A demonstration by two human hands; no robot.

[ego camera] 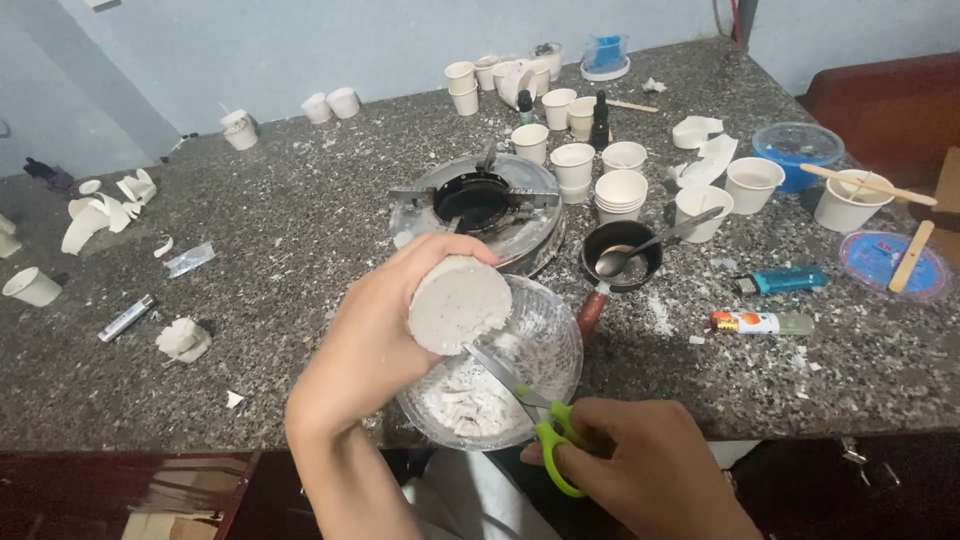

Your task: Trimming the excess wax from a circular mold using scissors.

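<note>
Wax block (pixel 460 303), a pale, speckled, round cylinder with a flat end facing the camera, sits in the left hand (pixel 385 335), whose grip wraps closed around its side. It hangs over a clear glass bowl (pixel 555 345) holding white shavings at the near edge of the dark speckled table (pixel 300 230). The right hand (pixel 650 465) has its grip closed through the green handles of scissors (pixel 525 400), the blades slightly parted with their tips touching the block's lower edge. Behind the bowl stand a round metal burner (pixel 480 205) and a small black pan (pixel 620 255) with a spoon (pixel 650 245); white paper cups (pixel 620 190) cluster beyond.
</note>
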